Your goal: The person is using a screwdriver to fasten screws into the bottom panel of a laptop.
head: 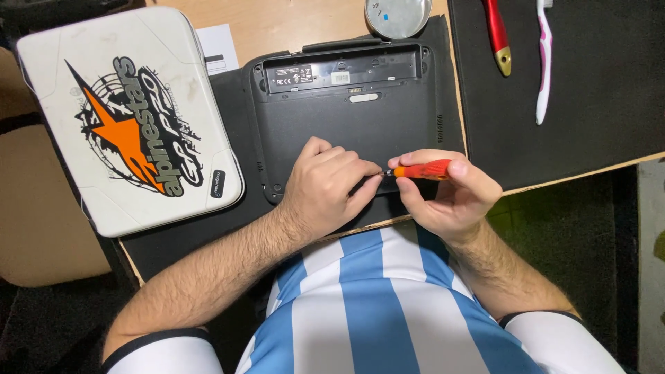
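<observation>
A blue-and-white striped shirt (360, 305) fills the foreground. Right hand (443, 190) fingers grip an orange screwdriver (422, 170); left hand (329, 187) fingers pinch its tip on an upturned black laptop (332, 118) lying on the desk (277, 24). Best keep the tip seated squarely.

Even, bright overhead light, soft shadows beneath the hands, mild glare on the round metal lid (397, 16), sharp focus, dim lower corners.

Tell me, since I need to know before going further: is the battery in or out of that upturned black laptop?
Out. The laptop lies bottom-up, and the long bay along its far edge is empty, its label and contacts exposed.
</observation>
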